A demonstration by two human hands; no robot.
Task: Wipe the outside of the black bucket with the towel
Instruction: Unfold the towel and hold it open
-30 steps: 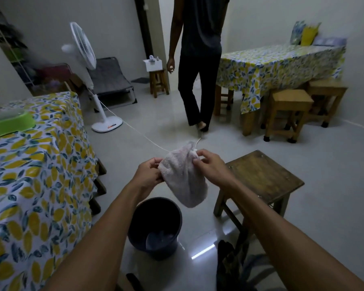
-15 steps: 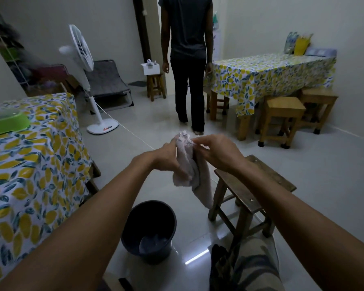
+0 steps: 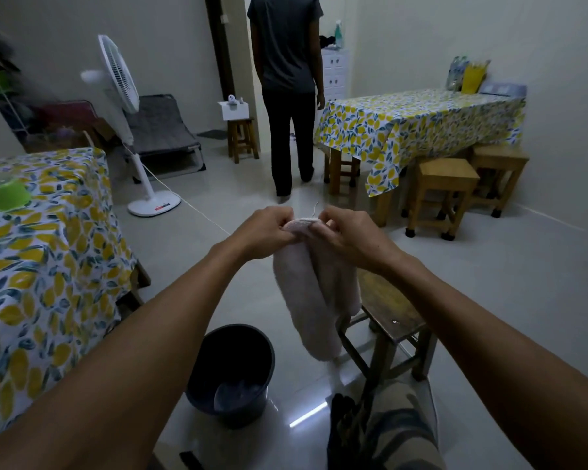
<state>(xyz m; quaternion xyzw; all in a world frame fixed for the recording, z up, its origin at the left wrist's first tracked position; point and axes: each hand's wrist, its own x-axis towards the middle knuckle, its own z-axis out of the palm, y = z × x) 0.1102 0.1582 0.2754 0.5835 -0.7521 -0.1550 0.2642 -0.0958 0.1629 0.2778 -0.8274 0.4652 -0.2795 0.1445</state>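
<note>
**Towel held up and gathered, bucket waiting on the floor below**

Both hands are raised in front of the person at chest height, and between them hangs the towel (image 3: 314, 293). The left hand (image 3: 265, 228) and the right hand (image 3: 348, 234) sit close together, each with its fingers (image 3: 326, 222) closed on the towel's top edge, so that the cloth is pinched at two near points and the rest falls in a long, loosely doubled fold. Held this way the towel hangs free of everything, which looks like a way to sort out its edges and bring it into a pad before wiping; that is a judgement from the grip, not something shown.

The bucket (image 3: 231, 371) stands upright on the floor (image 3: 489, 300), below and a little to the left of the hanging towel, well apart from it. Its mouth faces up and something pale lies at the bottom, too dim to name. It sits between the cloth-covered worktop (image 3: 45, 252) on the left and a dark wooden stool (image 3: 387, 310) on the right, within reach of a seated or bending person. The towel's lower end hangs in front of the stool's near corner.

No wiping has begun: the towel touches no part of the bucket's outer wall. The next step probably calls for lowering the towel and steadying the bucket with one hand, since a light bucket could slide on the glossy floor.

Another person (image 3: 286, 96) stands farther off, near the doorway.
</note>
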